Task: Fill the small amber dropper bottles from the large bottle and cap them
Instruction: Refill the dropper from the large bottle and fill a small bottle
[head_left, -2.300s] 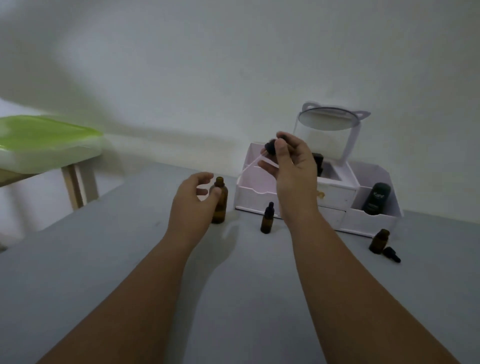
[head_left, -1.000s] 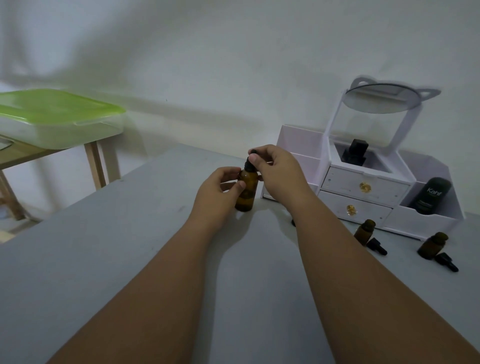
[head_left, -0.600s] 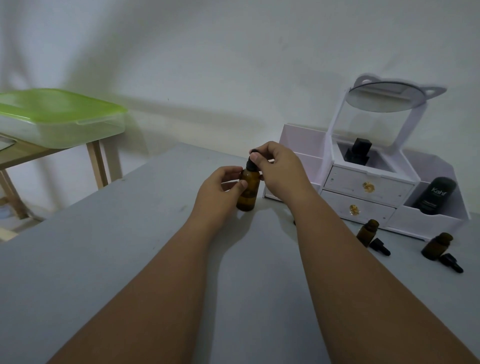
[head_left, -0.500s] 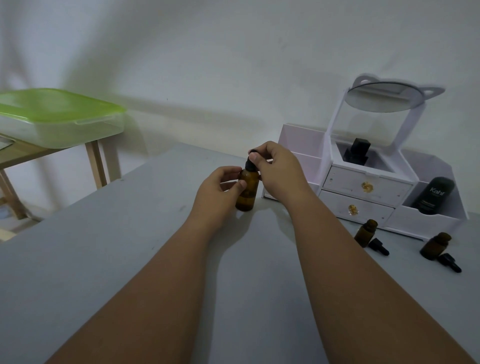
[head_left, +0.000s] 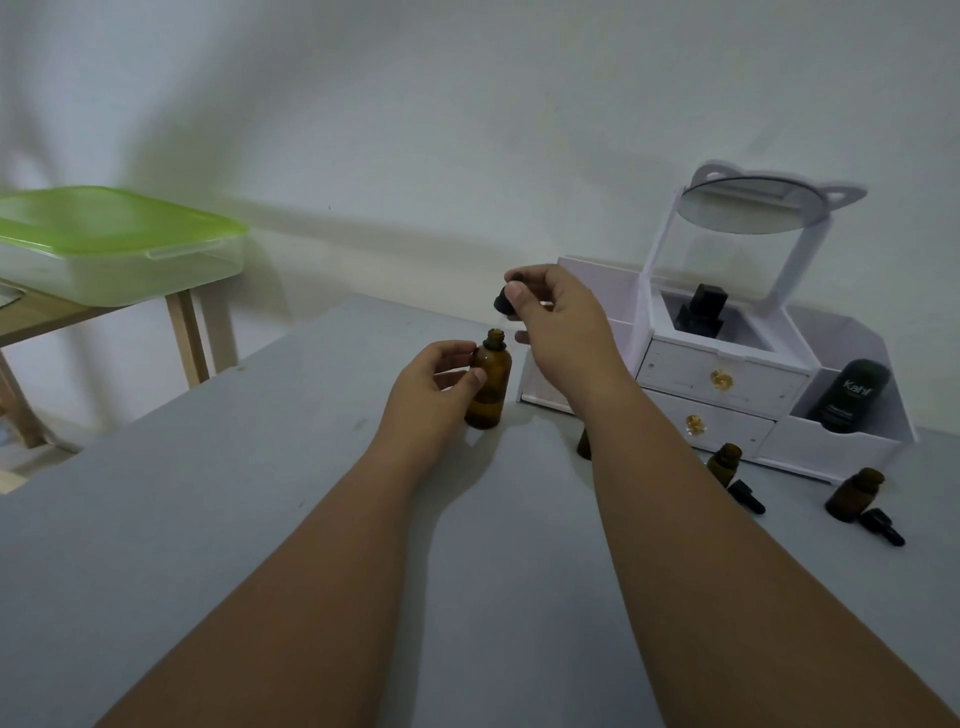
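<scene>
Seen from the head camera, two bare forearms reach forward over a grey worktop (head_left: 218, 519). The left hand (head_left: 434, 382) wraps its grip around the large amber bottle (head_left: 488, 384), which stands upright on the worktop near the middle of the view with its neck uncovered. The right hand (head_left: 558, 322) hovers just above that neck, its thumb and fingertips pinched closed on a black dropper cap (head_left: 506, 301); the clear pipette below the cap points down toward the bottle's mouth, though it is too faint to tell whether it touches. To the right, a white cosmetic organiser (head_left: 727, 374) with two drawers and a round mirror stands against the wall, holding a dark tube (head_left: 852, 392) in its right compartment. In front of it two small amber bottles (head_left: 724, 462) (head_left: 852, 493) stand open, each with a black dropper cap (head_left: 745, 496) (head_left: 880, 526) lying just beside it. Another small bottle (head_left: 583, 447) is mostly hidden behind the right forearm. At far left, a green-lidded container (head_left: 114, 244) rests on a wooden table.
</scene>
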